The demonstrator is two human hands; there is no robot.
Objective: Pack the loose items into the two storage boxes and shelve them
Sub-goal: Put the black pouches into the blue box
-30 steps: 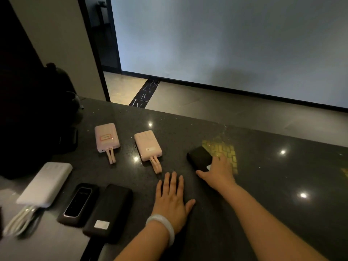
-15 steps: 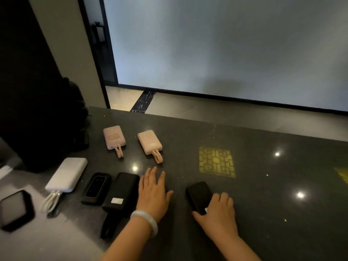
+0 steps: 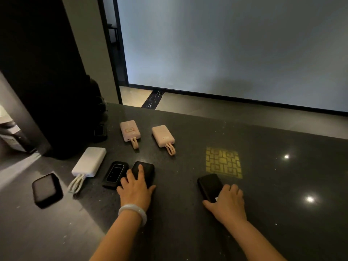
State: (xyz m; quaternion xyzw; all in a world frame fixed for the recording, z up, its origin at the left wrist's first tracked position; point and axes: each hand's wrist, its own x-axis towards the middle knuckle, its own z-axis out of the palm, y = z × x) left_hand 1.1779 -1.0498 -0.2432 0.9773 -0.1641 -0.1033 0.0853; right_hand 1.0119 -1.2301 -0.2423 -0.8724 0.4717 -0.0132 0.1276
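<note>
On the dark counter [image 3: 188, 234] my left hand [image 3: 136, 190] lies over the near end of a black power bank [image 3: 146, 169], fingers curled over its top and thumb at its right edge. Further right, my right hand [image 3: 228, 203] grips the near end of a second black power bank [image 3: 208, 183]. Two pink power banks [image 3: 130, 130] [image 3: 162, 136] with looped cables lie behind. To the left are a black device with a screen [image 3: 114, 173], a white power bank [image 3: 90, 161] with a white cable, and another black power bank [image 3: 47, 189].
A large dark bag [image 3: 71, 110] stands at the counter's back left, with a small black item [image 3: 100, 131] at its foot. A yellow patterned light patch [image 3: 223, 162] shows on the counter right of centre. Beyond the far edge is floor and a pale wall.
My right hand has dragged its black power bank from beside the yellow patch toward me. My left hand has moved off the bare counter onto the other black power bank.
</note>
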